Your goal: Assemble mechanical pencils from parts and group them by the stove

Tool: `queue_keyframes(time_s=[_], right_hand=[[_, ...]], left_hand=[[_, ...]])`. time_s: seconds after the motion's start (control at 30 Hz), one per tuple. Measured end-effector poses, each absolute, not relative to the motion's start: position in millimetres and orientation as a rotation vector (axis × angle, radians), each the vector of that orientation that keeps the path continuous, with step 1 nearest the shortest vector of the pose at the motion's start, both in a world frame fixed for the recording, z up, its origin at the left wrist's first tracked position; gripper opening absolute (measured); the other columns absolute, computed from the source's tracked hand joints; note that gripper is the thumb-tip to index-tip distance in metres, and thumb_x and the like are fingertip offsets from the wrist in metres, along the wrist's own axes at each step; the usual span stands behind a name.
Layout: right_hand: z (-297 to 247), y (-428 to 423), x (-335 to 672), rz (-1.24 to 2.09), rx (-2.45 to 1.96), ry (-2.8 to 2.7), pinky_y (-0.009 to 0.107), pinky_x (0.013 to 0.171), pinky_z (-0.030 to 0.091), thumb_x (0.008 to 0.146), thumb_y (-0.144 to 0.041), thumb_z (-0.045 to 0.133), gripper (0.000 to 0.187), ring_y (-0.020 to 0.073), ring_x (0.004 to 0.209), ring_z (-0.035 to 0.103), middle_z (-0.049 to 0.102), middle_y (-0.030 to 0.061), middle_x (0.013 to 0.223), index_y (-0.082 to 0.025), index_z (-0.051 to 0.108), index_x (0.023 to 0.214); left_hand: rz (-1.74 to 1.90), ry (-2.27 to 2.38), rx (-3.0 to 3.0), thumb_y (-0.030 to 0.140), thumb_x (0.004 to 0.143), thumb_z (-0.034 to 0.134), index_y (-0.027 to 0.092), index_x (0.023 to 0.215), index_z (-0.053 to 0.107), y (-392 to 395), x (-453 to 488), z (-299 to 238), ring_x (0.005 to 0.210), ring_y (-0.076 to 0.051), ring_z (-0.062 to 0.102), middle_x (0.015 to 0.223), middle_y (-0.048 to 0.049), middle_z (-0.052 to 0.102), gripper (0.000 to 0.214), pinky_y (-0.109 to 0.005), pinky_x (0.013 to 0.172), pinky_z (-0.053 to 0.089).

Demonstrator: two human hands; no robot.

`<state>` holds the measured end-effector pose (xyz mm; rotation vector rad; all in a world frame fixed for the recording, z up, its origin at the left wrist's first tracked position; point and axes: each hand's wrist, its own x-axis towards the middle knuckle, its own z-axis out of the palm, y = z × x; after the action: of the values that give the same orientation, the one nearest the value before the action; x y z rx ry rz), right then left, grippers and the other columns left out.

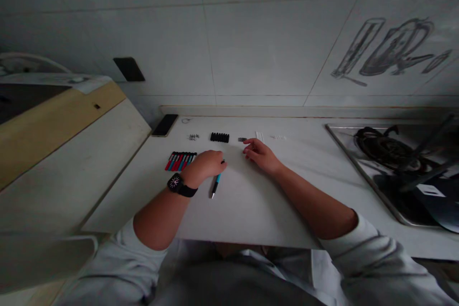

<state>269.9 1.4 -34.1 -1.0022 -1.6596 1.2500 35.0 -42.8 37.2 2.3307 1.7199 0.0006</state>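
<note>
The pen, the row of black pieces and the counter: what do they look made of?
Pen: probably plastic, from its blue and black barrel; the pale, bright tip suggests metal. Black pieces: perhaps plastic or rubber, being uniformly dark and matt-looking; too small to be sure. Counter: smooth and pale with a soft sheen, maybe laminate or stone.

The left hand (207,165) hides part of the pen (215,185); the right edge cuts off the stove (371,165); the pale bits (278,137) are too small to identify

The head camera looks forward and down from close above the counter (251,215), facing the wall (258,52) behind it.
</note>
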Motion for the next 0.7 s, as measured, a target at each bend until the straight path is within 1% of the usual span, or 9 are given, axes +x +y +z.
queue_keyframes(time_s=[0.07,0.17,0.23,0.33,0.4,0.47,0.57,0.7], right_hand=[[-33.8,0.8,269.1,1.255,-1.009,-1.657,0.032,0.078,0.053,0.088,-0.037,0.064,0.033,0.016,0.08,0.065,0.07,0.0025,0.092,-0.023,0.059,0.117],[-29.6,-2.6,267.3,1.26,-1.028,-1.678,0.033,0.081,0.053,0.089,-0.041,0.065,0.029,0.0163,0.08,0.065,0.071,0.0029,0.09,-0.023,0.063,0.111],[-23.7,-6.3,266.7,1.255,-1.039,-1.707,0.033,0.082,0.053,0.092,-0.048,0.063,0.03,0.0169,0.081,0.065,0.072,0.004,0.091,-0.021,0.065,0.107],[-12.5,-11.7,268.4,1.236,-1.067,-1.748,0.033,0.08,0.051,0.097,-0.059,0.054,0.042,0.0183,0.083,0.064,0.072,0.0055,0.09,-0.019,0.069,0.102],[-6.3,-13.2,271.3,1.227,-1.087,-1.793,0.032,0.078,0.049,0.098,-0.061,0.051,0.047,0.0182,0.08,0.062,0.07,0.0048,0.084,-0.019,0.07,0.095],[-3.5,-12.1,274.5,1.222,-1.097,-1.815,0.031,0.074,0.047,0.096,-0.06,0.055,0.044,0.0171,0.074,0.059,0.066,0.003,0.078,-0.019,0.069,0.09],[-5.4,-7.6,278.3,1.222,-1.107,-1.76,0.03,0.068,0.045,0.09,-0.056,0.063,0.036,0.0158,0.068,0.056,0.063,0.0007,0.073,-0.02,0.067,0.09],[-9.5,-2.6,281.0,1.172,-1.088,-1.733,0.029,0.066,0.044,0.086,-0.057,0.066,0.037,0.0149,0.067,0.054,0.061,-0.0002,0.072,-0.02,0.067,0.091]], left_hand=[[0.167,1.651,2.234,0.026,0.085,0.061,0.02,0.067,0.057,-38.7,33.2,32.7,0.064,-0.022,0.063,0.065,-0.0058,0.064,0.02,-0.032,0.06,0.042],[0.495,1.46,1.855,0.028,0.088,0.057,0.021,0.076,0.056,-31.3,32.3,23.3,0.056,-0.016,0.059,0.065,-0.0011,0.063,0.014,-0.027,0.055,0.043],[0.688,1.283,1.578,0.032,0.09,0.056,0.021,0.087,0.057,-27.6,33.0,15.6,0.057,-0.015,0.061,0.071,-0.0011,0.066,0.012,-0.025,0.055,0.048],[0.903,1.091,1.383,0.034,0.088,0.062,0.021,0.098,0.055,-24.0,34.0,5.7,0.063,-0.014,0.066,0.081,-0.0031,0.072,0.018,-0.027,0.062,0.055],[1.014,1.038,1.373,0.033,0.087,0.064,0.021,0.099,0.053,-22.3,33.9,1.6,0.066,-0.013,0.066,0.088,-0.0043,0.075,0.02,-0.028,0.066,0.058],[1.101,1.024,1.403,0.032,0.088,0.064,0.02,0.1,0.053,-20.9,32.9,-0.3,0.068,-0.013,0.066,0.091,-0.0048,0.075,0.02,-0.027,0.068,0.058],[1.141,1.051,1.519,0.029,0.09,0.062,0.02,0.101,0.055,-19.9,30.2,-0.6,0.07,-0.013,0.066,0.09,-0.0036,0.074,0.016,-0.027,0.068,0.058],[1.151,1.189,1.863,0.026,0.089,0.067,0.02,0.103,0.064,-20.6,26.1,1.5,0.08,-0.014,0.069,0.098,-0.0041,0.073,0.015,-0.026,0.069,0.057]])
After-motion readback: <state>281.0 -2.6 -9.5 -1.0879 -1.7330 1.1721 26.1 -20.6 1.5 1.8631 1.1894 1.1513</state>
